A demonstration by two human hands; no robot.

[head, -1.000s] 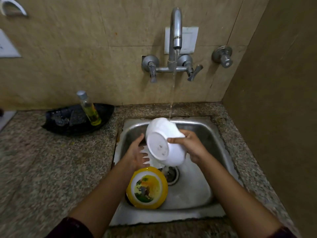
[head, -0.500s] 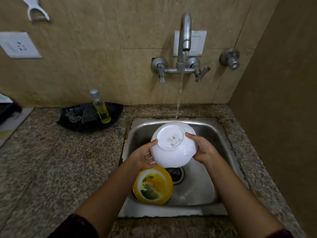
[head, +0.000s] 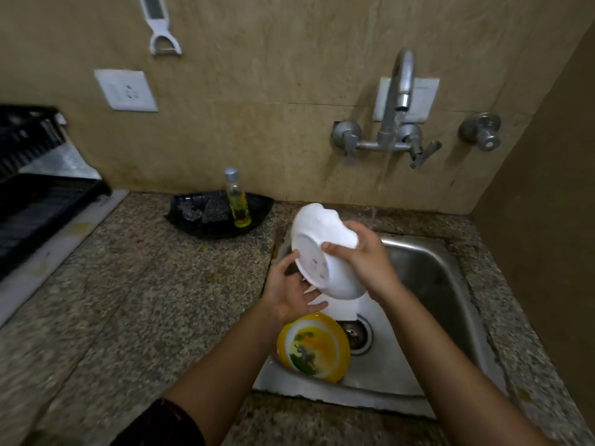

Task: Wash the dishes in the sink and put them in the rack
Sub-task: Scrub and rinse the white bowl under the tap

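R hand (head: 363, 265) curls over the wall of a round white glossy bowl (head: 314, 255), tilted w/ its base toward the camera; L hand (head: 289, 291) lies straight-fingered under it, thumb touching the base edge. Bowl hangs over the steel sink (head: 434, 284) at its 10 o'clock corner, a round yellow picture plate (head: 314, 347) in the basin at the bowl's 6 o'clock. Black slatted dish rack (head: 29, 194) stands at the bowl's 9 o'clock, well apart across the speckled stone counter (head: 145, 300).

Yellow-liquid bottle (head: 237, 201) standing in black tray (head: 257, 208), wall socket (head: 126, 90), white peeler (head: 157, 24) hanging above
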